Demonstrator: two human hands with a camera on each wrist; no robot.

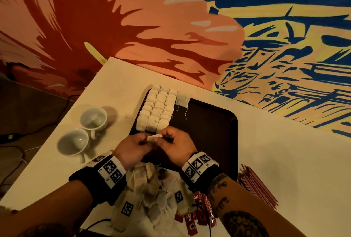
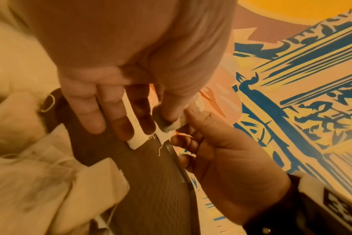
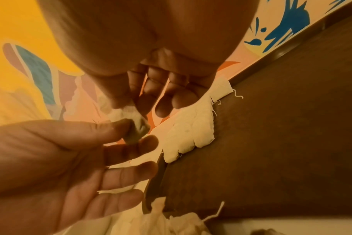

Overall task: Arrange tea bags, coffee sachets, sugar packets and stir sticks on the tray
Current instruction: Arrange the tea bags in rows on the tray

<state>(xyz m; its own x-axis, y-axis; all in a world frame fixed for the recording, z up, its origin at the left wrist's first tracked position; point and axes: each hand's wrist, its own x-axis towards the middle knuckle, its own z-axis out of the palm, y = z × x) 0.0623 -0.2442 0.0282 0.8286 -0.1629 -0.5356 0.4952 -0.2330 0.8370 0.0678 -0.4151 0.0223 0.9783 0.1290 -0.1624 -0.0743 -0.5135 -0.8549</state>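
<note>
The head view looks steeply down from above on the table (image 1: 266, 151), wall filling the upper frame; each wrist view sits very near its own palm, facing the fingers, somewhat blurred; all three share the tray (image 1: 209, 122) (image 2: 151, 182) (image 3: 271, 143) and both hands.

Both forearms extend forward side by side, each wrist wrapped in a black band carrying white marker blocks. The left hand (image 1: 133, 148) and right hand (image 1: 178, 146) meet knuckle to knuckle above the near edge of the tray, palms turned inward. Thumb and forefinger of each hand pinch opposite ends of one small tea bag (image 1: 153, 137), while the remaining fingers (image 2: 94, 114) hang loosely extended below.
</note>
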